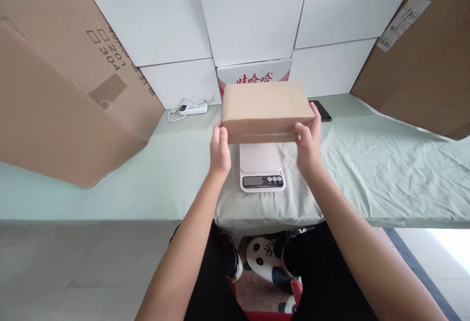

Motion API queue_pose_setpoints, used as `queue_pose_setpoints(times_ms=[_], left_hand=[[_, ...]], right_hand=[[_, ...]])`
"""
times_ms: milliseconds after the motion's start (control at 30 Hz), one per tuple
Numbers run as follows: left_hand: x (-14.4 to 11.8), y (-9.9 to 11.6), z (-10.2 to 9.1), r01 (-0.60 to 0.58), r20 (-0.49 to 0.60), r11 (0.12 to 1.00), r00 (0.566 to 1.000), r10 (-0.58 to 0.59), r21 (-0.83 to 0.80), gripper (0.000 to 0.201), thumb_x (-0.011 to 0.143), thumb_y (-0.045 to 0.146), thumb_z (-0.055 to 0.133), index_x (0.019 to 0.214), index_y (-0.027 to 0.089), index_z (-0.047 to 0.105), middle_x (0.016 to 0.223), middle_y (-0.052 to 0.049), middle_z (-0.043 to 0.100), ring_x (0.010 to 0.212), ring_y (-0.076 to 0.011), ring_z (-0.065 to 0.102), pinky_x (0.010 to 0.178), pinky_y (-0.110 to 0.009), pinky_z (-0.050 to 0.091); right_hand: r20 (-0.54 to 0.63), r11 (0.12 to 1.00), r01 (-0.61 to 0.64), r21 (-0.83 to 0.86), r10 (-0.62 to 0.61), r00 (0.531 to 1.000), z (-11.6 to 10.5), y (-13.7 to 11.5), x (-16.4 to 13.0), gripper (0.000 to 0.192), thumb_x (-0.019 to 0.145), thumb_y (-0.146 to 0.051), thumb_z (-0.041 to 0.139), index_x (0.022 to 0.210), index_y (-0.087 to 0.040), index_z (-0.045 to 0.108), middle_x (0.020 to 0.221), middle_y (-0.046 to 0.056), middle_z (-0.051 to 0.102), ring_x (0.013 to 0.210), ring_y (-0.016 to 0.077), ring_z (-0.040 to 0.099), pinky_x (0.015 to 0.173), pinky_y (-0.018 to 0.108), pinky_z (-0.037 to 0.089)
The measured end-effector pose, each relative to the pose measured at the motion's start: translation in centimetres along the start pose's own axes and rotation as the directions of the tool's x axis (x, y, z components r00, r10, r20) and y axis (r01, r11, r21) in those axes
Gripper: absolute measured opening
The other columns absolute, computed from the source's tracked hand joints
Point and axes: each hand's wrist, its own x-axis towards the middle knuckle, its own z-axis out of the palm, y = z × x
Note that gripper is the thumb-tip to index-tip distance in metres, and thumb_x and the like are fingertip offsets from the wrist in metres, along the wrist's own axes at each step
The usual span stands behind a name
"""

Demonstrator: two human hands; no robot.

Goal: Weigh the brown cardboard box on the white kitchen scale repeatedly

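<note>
Hovering at the middle of the view, a flat brown cardboard box [267, 110] sits level between two bare hands, held above the far half of a small white kitchen scale [261, 167] — whether its underside touches the platform cannot be told. The left hand [220, 150] presses its fingers against the box's left end, and the right hand [309, 146] clasps the right end with the thumb on the front edge; both grasp the box. The scale rests on a pale green cloth-covered table [385, 169], its display facing six o'clock. At ten o'clock from the box lies a white power strip [193, 108] with a coiled cord; at three o'clock, just beside the box's far corner, a dark phone [320, 110]. White cartons [253, 17] stand stacked at twelve o'clock — large brown cardboard sheets [62, 96] lean at nine and two.
</note>
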Motion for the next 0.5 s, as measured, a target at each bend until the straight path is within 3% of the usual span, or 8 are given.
queue_pose_setpoints(times_ms=[67,167,333,500], left_hand=[[2.3,-0.1,0.4,0.022,0.04,1.0,0.999,-0.022,-0.003,0.072,0.097,0.082,0.062,0.146,0.03,0.071,0.162,-0.01,0.068,0.165,-0.0344,0.05,0.138,-0.05,0.037],[4.2,-1.5,0.8,0.054,0.016,0.998,0.998,-0.053,-0.03,0.07,0.1,0.081,0.058,0.146,0.029,0.071,0.165,-0.01,0.066,0.17,-0.0321,0.044,0.141,-0.05,0.033],[4.4,-4.6,1.2,0.143,-0.03,0.987,0.989,-0.145,-0.077,0.068,0.103,0.079,0.055,0.141,0.026,0.074,0.167,-0.012,0.064,0.168,-0.0327,0.046,0.141,-0.05,0.034],[4.5,-5.8,1.0,0.203,0.0,0.977,0.979,-0.204,-0.06,0.065,0.104,0.079,0.053,0.136,0.025,0.07,0.164,-0.013,0.066,0.164,-0.0349,0.052,0.137,-0.049,0.038]], right_hand=[[0.016,0.999,-0.02,0.029,0.019,1.0,1.0,0.6,2.3,0.079,0.1,-0.058,0.053,0.173,-0.052,0.024,0.181,0.0,0.039,0.164,0.0368,0.046,0.128,0.07,0.049],[0.014,0.997,-0.032,0.074,0.031,0.999,2.1,2.2,4.1,0.083,0.094,-0.058,0.059,0.17,-0.044,0.028,0.177,0.005,0.043,0.159,0.0374,0.05,0.128,0.069,0.048],[0.064,0.995,-0.01,0.102,0.003,0.998,2.4,4.8,4.5,0.082,0.089,-0.061,0.063,0.162,-0.037,0.036,0.168,0.01,0.052,0.154,0.0371,0.054,0.131,0.067,0.044],[0.072,0.988,-0.075,0.138,0.066,0.995,2.1,6.5,4.8,0.08,0.087,-0.06,0.066,0.159,-0.039,0.038,0.166,0.009,0.053,0.154,0.0366,0.053,0.13,0.068,0.045]])
